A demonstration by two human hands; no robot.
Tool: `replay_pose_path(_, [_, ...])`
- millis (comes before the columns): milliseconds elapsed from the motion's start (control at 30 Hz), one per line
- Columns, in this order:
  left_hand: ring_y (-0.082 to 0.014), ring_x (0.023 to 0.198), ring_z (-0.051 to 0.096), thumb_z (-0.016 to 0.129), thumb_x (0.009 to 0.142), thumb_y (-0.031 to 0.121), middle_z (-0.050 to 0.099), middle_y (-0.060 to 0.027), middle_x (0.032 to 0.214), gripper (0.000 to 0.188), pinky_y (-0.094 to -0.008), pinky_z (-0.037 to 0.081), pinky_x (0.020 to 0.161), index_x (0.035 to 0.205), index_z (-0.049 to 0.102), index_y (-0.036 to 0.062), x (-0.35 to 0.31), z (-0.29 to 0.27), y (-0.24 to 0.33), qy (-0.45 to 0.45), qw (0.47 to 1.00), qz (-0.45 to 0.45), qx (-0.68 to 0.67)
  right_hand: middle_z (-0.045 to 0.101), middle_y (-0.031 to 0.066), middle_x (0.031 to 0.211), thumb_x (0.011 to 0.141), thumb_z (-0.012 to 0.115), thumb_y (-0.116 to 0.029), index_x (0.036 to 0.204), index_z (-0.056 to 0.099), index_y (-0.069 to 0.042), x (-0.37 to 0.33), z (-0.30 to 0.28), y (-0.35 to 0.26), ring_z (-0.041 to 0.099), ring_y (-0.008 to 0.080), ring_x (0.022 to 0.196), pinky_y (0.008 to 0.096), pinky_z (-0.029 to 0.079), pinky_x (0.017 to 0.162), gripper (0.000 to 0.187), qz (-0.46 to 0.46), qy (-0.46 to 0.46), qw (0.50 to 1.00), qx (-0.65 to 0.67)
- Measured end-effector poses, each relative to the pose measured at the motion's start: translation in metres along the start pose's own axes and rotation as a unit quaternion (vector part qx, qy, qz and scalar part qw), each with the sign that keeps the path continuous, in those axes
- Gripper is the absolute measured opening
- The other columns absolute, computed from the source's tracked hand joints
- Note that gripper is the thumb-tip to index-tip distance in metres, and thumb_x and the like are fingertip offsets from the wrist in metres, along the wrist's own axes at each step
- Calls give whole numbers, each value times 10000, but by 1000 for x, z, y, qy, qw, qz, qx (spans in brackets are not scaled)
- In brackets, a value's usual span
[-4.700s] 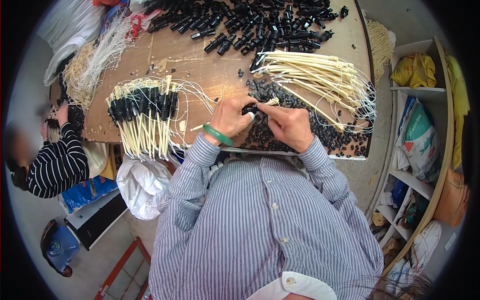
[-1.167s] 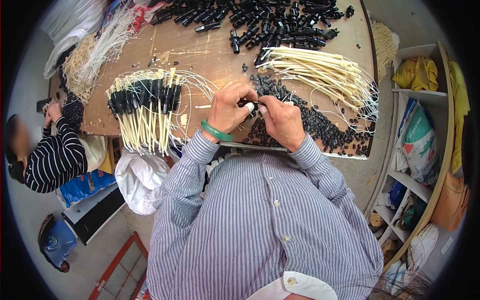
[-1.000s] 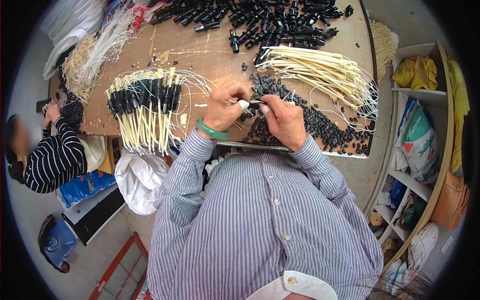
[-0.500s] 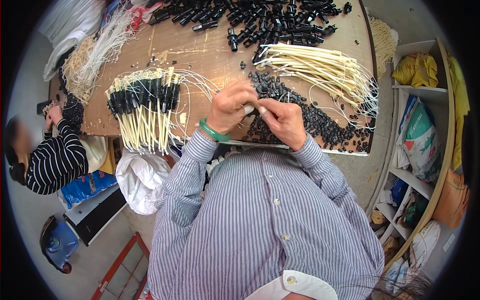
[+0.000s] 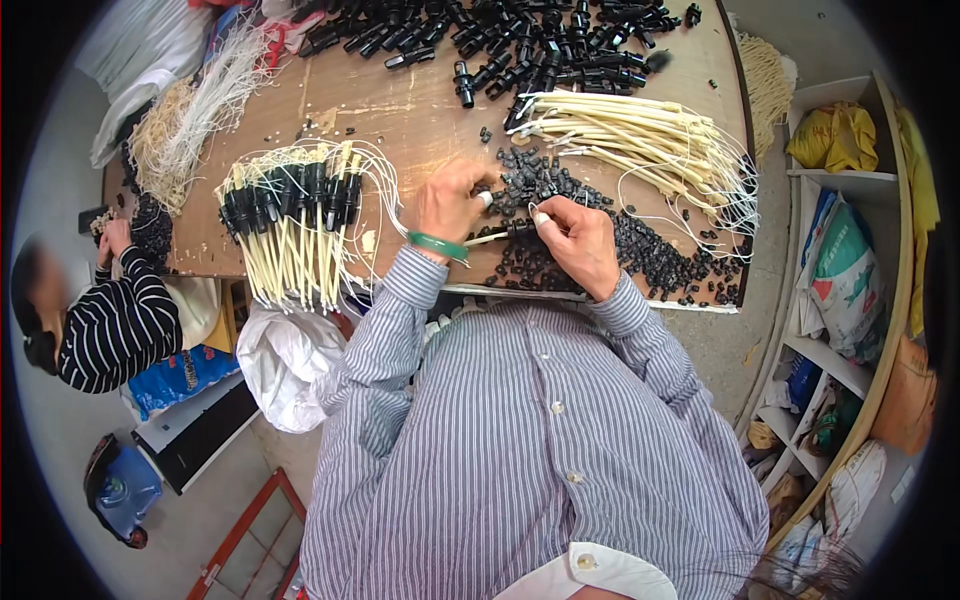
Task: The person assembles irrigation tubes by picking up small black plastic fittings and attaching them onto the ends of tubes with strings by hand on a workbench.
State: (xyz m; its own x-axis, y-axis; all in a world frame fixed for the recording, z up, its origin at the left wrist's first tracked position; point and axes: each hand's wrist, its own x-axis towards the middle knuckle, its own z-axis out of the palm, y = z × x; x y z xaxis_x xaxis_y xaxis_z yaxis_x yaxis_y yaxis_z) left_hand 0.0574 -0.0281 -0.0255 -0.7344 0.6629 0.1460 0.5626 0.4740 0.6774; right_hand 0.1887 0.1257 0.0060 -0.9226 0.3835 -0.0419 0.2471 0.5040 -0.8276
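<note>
Small parts [image 5: 640, 240] lie right of the single tube [image 5: 486, 238], some perhaps beneath.

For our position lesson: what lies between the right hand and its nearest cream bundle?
Head view: small black pieces lie between right hand and cream bundle.

Well right of right hand's grip [image 5: 572, 240]: print on shelved yellow bag [image 5: 842, 140]; pale lettering on green-and-white sack [image 5: 845, 285]. Far left of grip, lower: lettering on blue bag [image 5: 172, 388]. Wording too small to read.
</note>
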Motion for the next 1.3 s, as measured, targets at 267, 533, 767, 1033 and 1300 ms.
replay_pose_path(267, [-176, 751, 662, 659, 688, -81, 687, -78, 866, 317, -256, 539, 691, 980, 699, 38, -6, 1, 20, -1, 931, -167, -324, 623, 108, 602, 809, 597, -226, 851, 706, -86, 9, 3, 2, 620, 252, 549, 360, 477, 539, 182, 50, -1, 999, 9])
replay_pose_path(533, [-202, 850, 635, 614, 665, -106, 659, -93, 887, 277, -303, 510, 732, 876, 706, 47, -9, -2, 64, 4, 987, 124, -103, 617, 172, 693, 749, 558, -62, 804, 633, -50, 10, 14, 5, 628, 346, 642, 397, 476, 569, 94, -8, 17, 998, 53])
replay_pose_path(767, [-95, 852, 613, 561, 757, -131, 656, -20, 920, 225, -234, 503, 736, 882, 688, 8, -16, -3, 51, 20, 894, -158, -418, 644, 96, 694, 777, 655, -110, 893, 641, -101, 5, 20, -6, 629, 267, 558, 352, 483, 495, 117, -124, 174, 973, -92])
replay_pose_path(1033, [-53, 665, 575, 650, 751, -73, 644, 14, 807, 142, -194, 469, 601, 859, 682, 13, -8, -11, 51, 5, 915, -195, -353, 619, 49, 693, 767, 654, -92, 920, 614, -92, 3, 21, -12, 600, 223, 495, 333, 465, 449, 158, -229, 168, 943, -173])
replay_pose_path(1300, [-119, 701, 602, 688, 654, -34, 635, -44, 832, 185, -243, 483, 618, 834, 660, -5, -8, -16, 47, 98, 985, -67, -127, 660, 34, 721, 810, 675, -82, 959, 668, -51, 0, 9, -6, 576, 114, 506, 232, 448, 475, 153, -94, 55, 989, 95])
